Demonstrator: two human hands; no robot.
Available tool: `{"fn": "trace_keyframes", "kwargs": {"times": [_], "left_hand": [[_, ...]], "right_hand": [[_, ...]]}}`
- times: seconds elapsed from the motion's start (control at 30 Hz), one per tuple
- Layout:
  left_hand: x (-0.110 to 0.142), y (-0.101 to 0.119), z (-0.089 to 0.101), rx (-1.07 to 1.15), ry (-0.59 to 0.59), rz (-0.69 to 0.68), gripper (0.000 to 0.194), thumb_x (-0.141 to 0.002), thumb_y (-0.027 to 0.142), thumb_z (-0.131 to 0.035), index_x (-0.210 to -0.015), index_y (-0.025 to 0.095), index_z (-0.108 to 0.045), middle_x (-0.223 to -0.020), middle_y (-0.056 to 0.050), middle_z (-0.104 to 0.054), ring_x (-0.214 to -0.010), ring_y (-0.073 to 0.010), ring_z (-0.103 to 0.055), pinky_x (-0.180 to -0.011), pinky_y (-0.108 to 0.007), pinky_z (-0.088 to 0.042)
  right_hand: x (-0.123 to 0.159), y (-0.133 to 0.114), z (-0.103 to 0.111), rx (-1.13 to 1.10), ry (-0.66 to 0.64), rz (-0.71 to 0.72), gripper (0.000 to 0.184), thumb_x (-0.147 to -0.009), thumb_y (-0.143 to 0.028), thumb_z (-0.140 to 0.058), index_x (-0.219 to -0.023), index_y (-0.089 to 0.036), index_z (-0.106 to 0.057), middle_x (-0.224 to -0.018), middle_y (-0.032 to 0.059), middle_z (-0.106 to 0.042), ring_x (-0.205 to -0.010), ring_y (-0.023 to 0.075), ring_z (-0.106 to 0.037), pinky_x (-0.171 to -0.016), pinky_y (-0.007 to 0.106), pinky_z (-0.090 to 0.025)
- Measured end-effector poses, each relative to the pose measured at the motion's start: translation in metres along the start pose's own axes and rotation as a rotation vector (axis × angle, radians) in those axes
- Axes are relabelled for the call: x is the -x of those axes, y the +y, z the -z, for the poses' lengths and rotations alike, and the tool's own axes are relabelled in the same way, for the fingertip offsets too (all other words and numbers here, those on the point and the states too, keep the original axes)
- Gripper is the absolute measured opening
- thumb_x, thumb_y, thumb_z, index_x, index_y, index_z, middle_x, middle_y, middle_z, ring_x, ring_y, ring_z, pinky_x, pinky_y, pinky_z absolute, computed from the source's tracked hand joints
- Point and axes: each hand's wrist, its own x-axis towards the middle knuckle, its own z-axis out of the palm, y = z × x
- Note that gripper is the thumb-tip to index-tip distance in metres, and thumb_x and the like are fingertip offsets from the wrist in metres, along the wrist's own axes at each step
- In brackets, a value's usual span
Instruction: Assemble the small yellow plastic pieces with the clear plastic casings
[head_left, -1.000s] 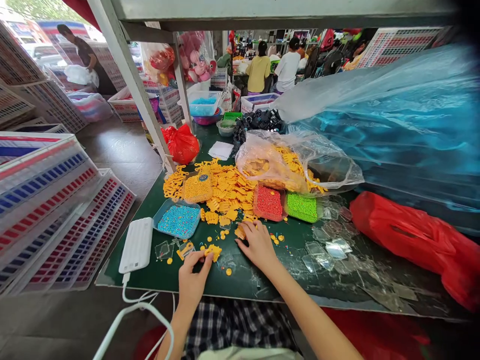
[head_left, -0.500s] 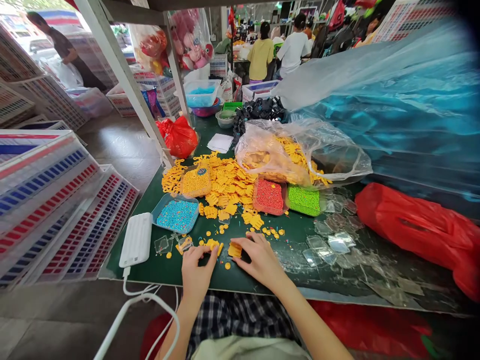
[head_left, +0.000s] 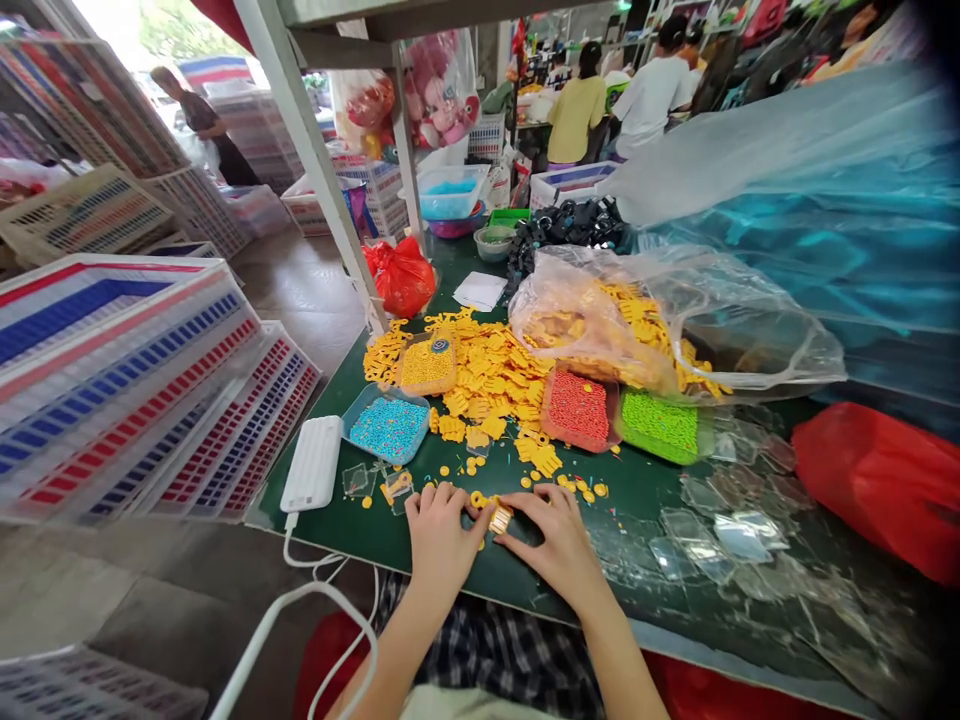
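My left hand [head_left: 441, 530] and my right hand [head_left: 559, 543] rest on the green table [head_left: 337, 520] near its front edge, fingertips meeting around a small yellow plastic piece [head_left: 499, 519]. Both hands pinch it, fingers curled. Small yellow bits [head_left: 581, 489] lie scattered just beyond my fingers. Further back spreads a pile of yellow plastic pieces [head_left: 487, 375], with trays of blue beads [head_left: 388, 426], yellow beads [head_left: 427, 365], red beads [head_left: 578, 405] and green beads [head_left: 660, 425].
A white power bank [head_left: 311, 477] with a cable lies at the left edge. Clear plastic shells [head_left: 712, 535] litter the right. A clear bag of yellow pieces [head_left: 637, 330], red bags [head_left: 885, 480], blue plastic sheeting and stacked crates [head_left: 112, 390] surround the table. People work behind.
My right hand drew a yellow piece back from the pile toward the table's front edge. My left hand slid right to meet it. The view shifted left.
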Motion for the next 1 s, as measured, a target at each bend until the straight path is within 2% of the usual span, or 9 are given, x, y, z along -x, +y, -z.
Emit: {"fn": "trace_keyframes", "kwargs": {"times": [0.13,0.27,0.47,0.6,0.8,1.0], "left_hand": [[0.0,0.001,-0.002,-0.029,0.003,0.042,0.037,-0.086,0.044,-0.063,-0.06,0.021,-0.053,-0.07,-0.002,-0.059,-0.075,-0.023,-0.054,-0.076,-0.042,-0.034],[-0.003,0.002,-0.005,-0.052,-0.024,0.097,0.036,-0.084,0.045,-0.065,-0.063,0.02,-0.051,-0.07,-0.001,-0.056,-0.074,-0.022,-0.051,-0.076,-0.041,-0.033],[-0.005,-0.003,-0.004,0.072,-0.078,0.147,0.025,-0.078,0.039,-0.072,-0.087,0.021,-0.058,-0.091,-0.003,-0.06,-0.089,-0.0247,-0.054,-0.083,-0.042,-0.034],[-0.003,-0.005,-0.002,0.11,-0.09,0.127,0.03,-0.074,0.035,-0.076,-0.095,0.023,-0.059,-0.097,-0.003,-0.061,-0.094,-0.0257,-0.054,-0.085,-0.042,-0.035],[-0.003,-0.009,-0.006,0.148,-0.088,0.041,0.025,-0.079,0.033,-0.073,-0.098,0.023,-0.06,-0.1,-0.005,-0.063,-0.096,-0.0253,-0.055,-0.086,-0.041,-0.036],[-0.007,-0.025,0.001,0.287,-0.025,-0.047,0.008,-0.091,0.027,-0.056,-0.095,0.023,-0.062,-0.101,-0.005,-0.065,-0.101,-0.0228,-0.058,-0.089,-0.039,-0.039]], "right_hand": [[-0.001,0.005,-0.002,0.012,0.0,0.026,0.029,-0.079,-0.03,-0.07,-0.107,-0.031,-0.066,-0.103,0.0017,-0.071,-0.095,0.0272,-0.057,-0.088,0.046,-0.045],[-0.001,0.01,-0.001,0.071,-0.001,0.085,0.026,-0.082,-0.033,-0.067,-0.108,-0.029,-0.067,-0.103,0.0041,-0.071,-0.098,0.0265,-0.058,-0.088,0.045,-0.044],[0.0,0.007,-0.002,0.088,0.032,0.095,0.02,-0.083,-0.033,-0.067,-0.102,-0.028,-0.067,-0.101,0.0034,-0.072,-0.097,0.0263,-0.057,-0.087,0.044,-0.044],[0.0,0.005,-0.002,0.099,0.03,0.09,0.02,-0.083,-0.034,-0.065,-0.103,-0.028,-0.067,-0.101,0.0036,-0.071,-0.097,0.0257,-0.057,-0.087,0.043,-0.044],[0.0,0.003,-0.001,0.037,0.031,0.046,0.017,-0.087,-0.035,-0.062,-0.102,-0.027,-0.066,-0.102,0.0033,-0.071,-0.097,0.0248,-0.056,-0.089,0.044,-0.041],[-0.003,0.0,0.001,-0.01,-0.003,0.024,0.017,-0.086,-0.032,-0.065,-0.102,-0.027,-0.066,-0.103,0.0021,-0.072,-0.095,0.024,-0.057,-0.089,0.043,-0.038]]}}
